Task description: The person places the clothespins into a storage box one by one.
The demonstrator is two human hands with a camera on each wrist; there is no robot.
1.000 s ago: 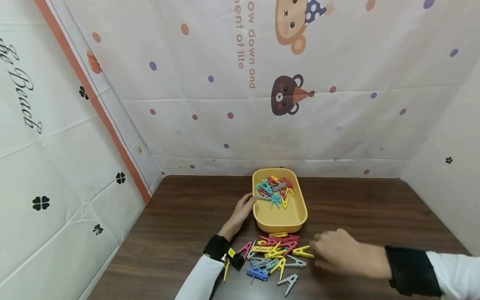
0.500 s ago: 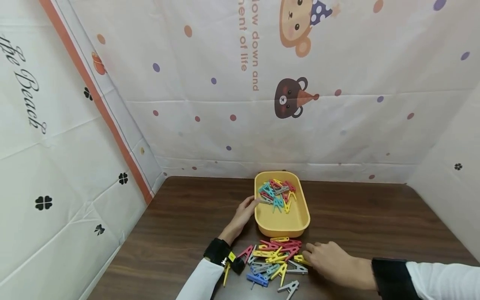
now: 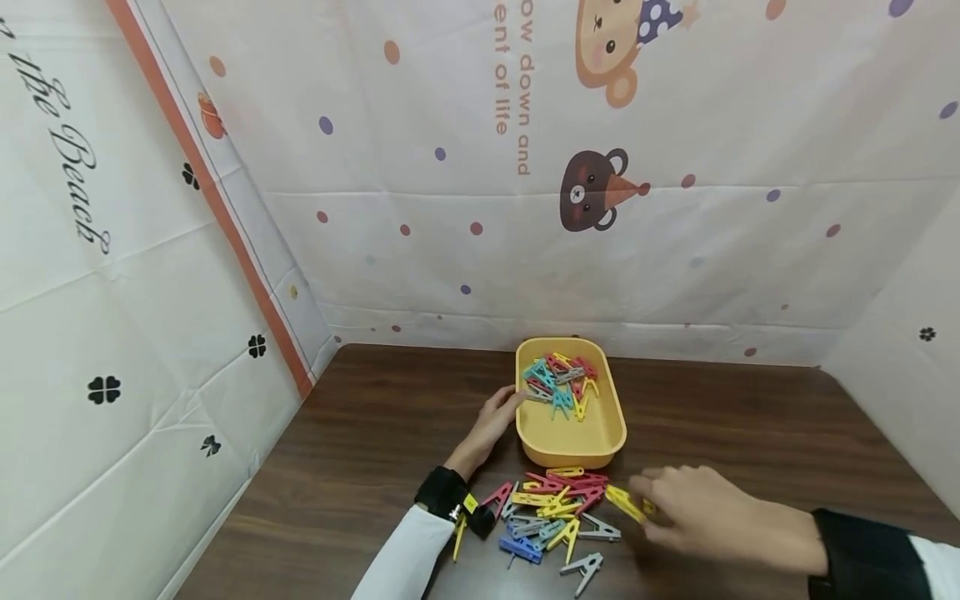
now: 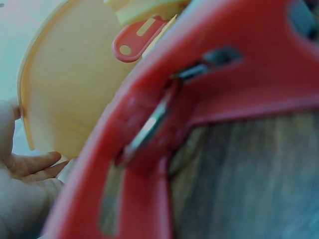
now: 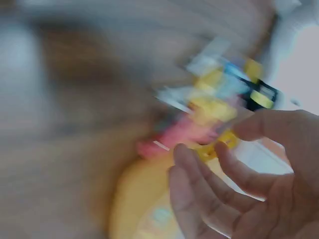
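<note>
In the head view my left hand [image 3: 491, 425] holds the left rim of a yellow plastic tray [image 3: 577, 437], fingertips at its edge. Inside the tray lies a heap of clothespins [image 3: 561, 383] in teal, red, yellow and grey. My right hand [image 3: 697, 508] pinches a yellow clothespin [image 3: 624, 502] at the right side of a loose pile of clothespins [image 3: 551, 517] before the tray. Blurred in the right wrist view, the yellow clothespin [image 5: 227, 140] shows between thumb and finger. A red clothespin [image 4: 144, 134] fills much of the left wrist view, close to the camera.
A dark wooden table [image 3: 420, 400] carries everything. Near its front lie a grey clothespin [image 3: 582, 571] and a blue one [image 3: 520, 547]. One yellow clothespin [image 3: 460, 537] lies beside the left wrist strap. Patterned white cloth [image 3: 420, 267] stands behind and at both sides.
My right hand has moved left to the pile, taken the yellow clothespin at its right edge and drawn back slightly to the right. The left hand stays at the tray's rim.
</note>
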